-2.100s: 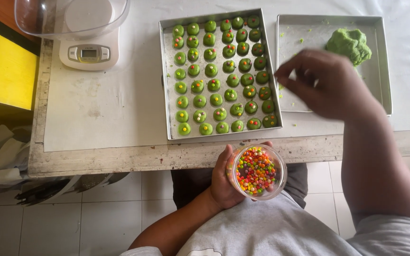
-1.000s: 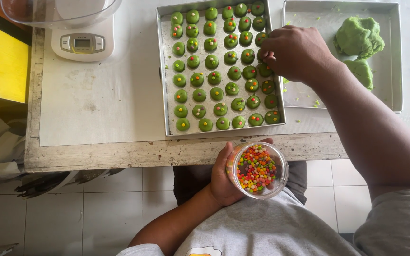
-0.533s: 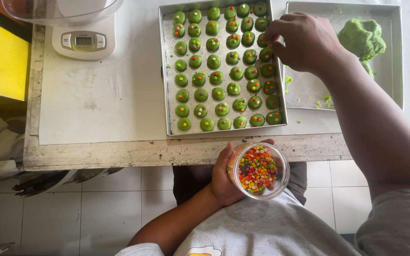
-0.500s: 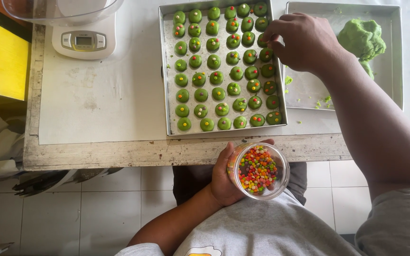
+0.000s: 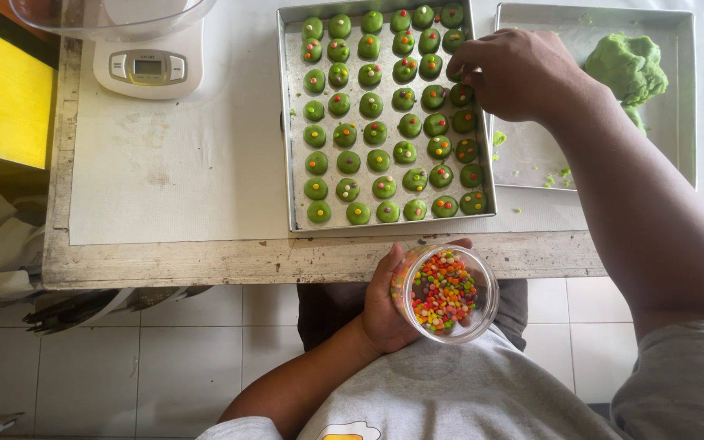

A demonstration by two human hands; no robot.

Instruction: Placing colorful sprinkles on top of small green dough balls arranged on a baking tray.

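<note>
Clear cup (image 5: 448, 293) of rainbow sprinkles in left hand (image 5: 386, 305) fingers, right hand (image 5: 515, 73) fingers pinched

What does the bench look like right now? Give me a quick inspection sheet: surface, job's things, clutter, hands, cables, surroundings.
Surface: worn table covered by a white sheet.
Job's things: baking tray filled with rows of green dough balls, many topped with coloured bits; clear cup of coloured sprinkles.
Clutter: second tray with a green dough lump and crumbs; kitchen scale under a clear bowl.
Hands: left hand holds the cup below the table edge; right hand fingertips down at the baking tray's upper right balls.
Cables: nothing seen.
Surroundings: white tiled floor; yellow surface at left.
</note>
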